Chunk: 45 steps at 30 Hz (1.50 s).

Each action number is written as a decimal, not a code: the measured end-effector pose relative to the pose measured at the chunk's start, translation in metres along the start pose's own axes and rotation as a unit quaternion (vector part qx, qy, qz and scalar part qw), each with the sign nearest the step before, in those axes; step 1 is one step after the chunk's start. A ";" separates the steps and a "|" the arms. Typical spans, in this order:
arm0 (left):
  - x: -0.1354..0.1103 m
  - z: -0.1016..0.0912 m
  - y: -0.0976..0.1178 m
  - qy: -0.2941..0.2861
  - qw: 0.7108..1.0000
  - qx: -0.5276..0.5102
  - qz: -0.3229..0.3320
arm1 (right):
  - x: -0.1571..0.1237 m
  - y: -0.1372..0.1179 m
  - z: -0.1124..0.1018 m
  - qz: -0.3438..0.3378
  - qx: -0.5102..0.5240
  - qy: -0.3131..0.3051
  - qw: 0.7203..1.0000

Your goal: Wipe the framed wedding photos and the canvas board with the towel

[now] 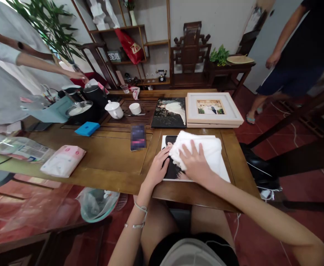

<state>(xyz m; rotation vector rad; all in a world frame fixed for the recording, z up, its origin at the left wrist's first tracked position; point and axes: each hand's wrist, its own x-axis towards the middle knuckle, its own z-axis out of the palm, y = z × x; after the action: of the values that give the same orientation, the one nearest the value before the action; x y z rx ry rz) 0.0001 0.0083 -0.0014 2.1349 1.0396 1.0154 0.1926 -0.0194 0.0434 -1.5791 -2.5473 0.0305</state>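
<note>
A white cloth (211,146) lies folded over a photo album (225,173) whose cover shows a dark-haired figure. My right hand (195,162) rests flat on the cloth with its fingers spread, pressing it against the cover. At the album's left edge, my left hand (159,166) lies with outstretched fingers, their tips close to the cloth's edge. Much of the cover picture is hidden by the cloth and my right hand. A phone (138,137) with a blurred screen lies on the wooden table (117,159), left of the album.
Behind are a dark photo panel (169,112) and stacked white frames (228,109). Further left stand a lidded white teacup (114,109), a blue box (87,128) and a tissue pack (63,160). One person (9,74) reaches over the table; another person (297,48) stands right.
</note>
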 end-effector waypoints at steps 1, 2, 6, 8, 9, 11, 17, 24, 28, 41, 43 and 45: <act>0.000 0.000 0.000 -0.003 1.000 -0.004 0.002 | -0.012 -0.014 0.002 -0.019 -0.001 0.006 1.000; 0.000 0.000 -0.001 -0.005 1.000 -0.007 0.002 | -0.026 -0.028 0.003 -0.040 -0.001 0.008 0.999; 0.000 0.000 -0.003 -0.007 1.000 -0.008 -0.006 | -0.069 -0.049 -0.003 -0.116 0.051 -0.014 0.992; -0.001 0.000 -0.003 -0.010 1.000 -0.011 -0.004 | -0.071 -0.033 -0.008 -0.152 0.100 -0.046 0.982; -0.001 0.000 -0.003 -0.010 1.000 -0.010 -0.004 | -0.067 -0.019 -0.010 -0.160 0.122 -0.057 0.978; 0.000 0.000 -0.002 -0.008 1.000 -0.003 -0.010 | -0.051 0.014 -0.011 -0.149 0.143 -0.057 0.977; 0.000 0.000 0.001 -0.003 1.000 0.007 -0.020 | 0.000 0.096 -0.004 0.010 0.080 0.061 0.995; 0.000 -0.001 0.003 -0.009 0.999 0.015 -0.030 | -0.035 0.062 -0.007 -0.006 0.041 0.015 0.999; 0.000 -0.001 0.004 -0.009 0.999 0.011 -0.031 | -0.093 0.015 -0.017 -0.081 0.069 -0.057 0.993; -0.002 0.001 -0.001 -0.003 1.000 0.020 -0.006 | 0.004 0.076 -0.005 0.021 0.179 0.043 0.983; -0.002 0.002 -0.002 -0.001 1.000 0.025 -0.008 | 0.036 0.056 0.000 0.033 0.178 0.047 0.982; -0.003 0.003 -0.004 0.007 0.999 0.031 -0.010 | 0.063 0.033 0.002 0.011 0.179 0.046 0.983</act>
<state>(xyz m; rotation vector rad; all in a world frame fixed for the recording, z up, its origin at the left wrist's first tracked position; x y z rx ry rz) -0.0001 0.0081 -0.0075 2.1647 1.1122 1.0027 0.1943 0.0522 0.0450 -1.4323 -2.2928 0.3866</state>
